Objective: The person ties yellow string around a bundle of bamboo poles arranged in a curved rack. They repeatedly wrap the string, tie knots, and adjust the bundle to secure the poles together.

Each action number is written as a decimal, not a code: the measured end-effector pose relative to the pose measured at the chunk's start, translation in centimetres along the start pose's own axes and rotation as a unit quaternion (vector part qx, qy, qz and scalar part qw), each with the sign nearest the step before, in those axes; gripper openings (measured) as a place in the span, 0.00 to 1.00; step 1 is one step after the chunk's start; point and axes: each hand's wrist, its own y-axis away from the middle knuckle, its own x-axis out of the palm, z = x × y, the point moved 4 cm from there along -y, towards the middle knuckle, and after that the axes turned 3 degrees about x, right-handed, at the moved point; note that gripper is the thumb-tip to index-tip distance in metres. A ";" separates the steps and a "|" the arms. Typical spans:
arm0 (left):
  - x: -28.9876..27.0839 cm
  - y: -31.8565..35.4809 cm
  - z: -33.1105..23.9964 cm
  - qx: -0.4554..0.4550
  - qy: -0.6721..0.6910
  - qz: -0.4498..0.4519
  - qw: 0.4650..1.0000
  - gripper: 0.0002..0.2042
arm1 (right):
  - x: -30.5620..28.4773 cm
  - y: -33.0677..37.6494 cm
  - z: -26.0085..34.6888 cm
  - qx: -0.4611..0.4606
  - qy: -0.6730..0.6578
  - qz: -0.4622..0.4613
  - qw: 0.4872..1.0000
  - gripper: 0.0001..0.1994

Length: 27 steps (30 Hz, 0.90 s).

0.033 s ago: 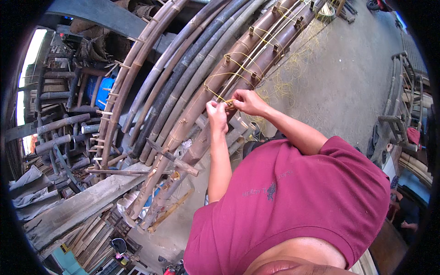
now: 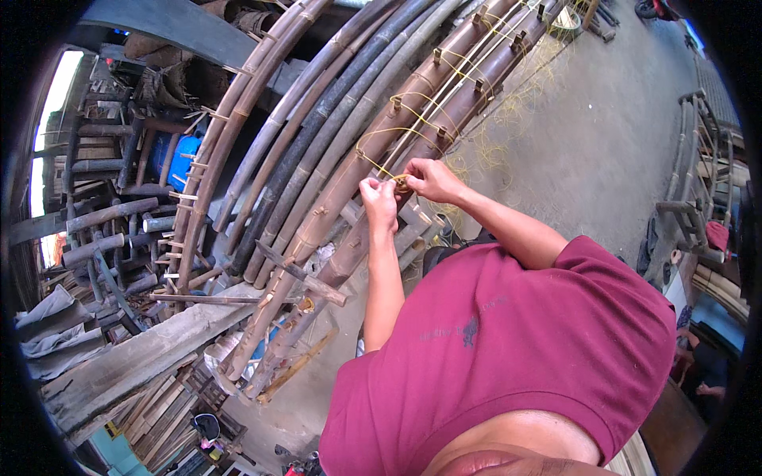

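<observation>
Two long brown bamboo poles (image 2: pixel 343 190) lie side by side, running from lower left to upper right. Short pegs (image 2: pixel 441 131) stick up along them, and yellow cord (image 2: pixel 386 132) loops from peg to peg across both poles. Over the right-hand pole, my left hand (image 2: pixel 381 201) pinches the cord with thumb and fingers together. Close beside it, my right hand (image 2: pixel 433 181) has its fingertips closed on a gathered loop of the same cord. The fingers partly cover the peg and cord between them.
Several dark and grey bamboo poles (image 2: pixel 317 131) lie alongside on the left. A hammer-like tool (image 2: pixel 313 287) with a wooden part rests across the near pole ends. Loose yellow cord (image 2: pixel 496 151) tangles on the concrete floor (image 2: pixel 595 119) to the right. A grey beam (image 2: pixel 163 345) stands lower left.
The scene has shifted very slightly in view. Both hands stay at the same place on the cord, with only a small movement of the fingers.
</observation>
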 end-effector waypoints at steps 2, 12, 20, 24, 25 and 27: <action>-0.2 0.0 1.1 0.040 -0.059 -0.004 0.997 0.11 | 0.6 -0.4 -0.2 0.000 0.012 -0.007 1.000 0.09; -0.4 2.4 2.1 0.102 -0.013 0.083 0.991 0.09 | -2.9 2.3 3.0 -0.109 0.023 0.028 0.993 0.13; -2.1 7.1 3.1 0.101 0.033 -0.066 0.992 0.06 | -3.9 -1.1 5.2 -0.192 0.307 -0.220 0.906 0.10; -2.1 10.7 4.2 0.029 0.029 -0.051 0.998 0.04 | -4.1 -4.7 5.3 -0.157 0.448 -0.159 0.866 0.08; -2.1 11.4 4.6 0.021 0.032 -0.041 0.998 0.05 | -4.0 -5.2 5.3 -0.183 0.446 -0.144 0.864 0.08; -1.7 12.2 4.9 0.002 0.022 -0.029 0.999 0.06 | -4.1 -5.4 5.5 -0.243 0.421 -0.122 0.865 0.09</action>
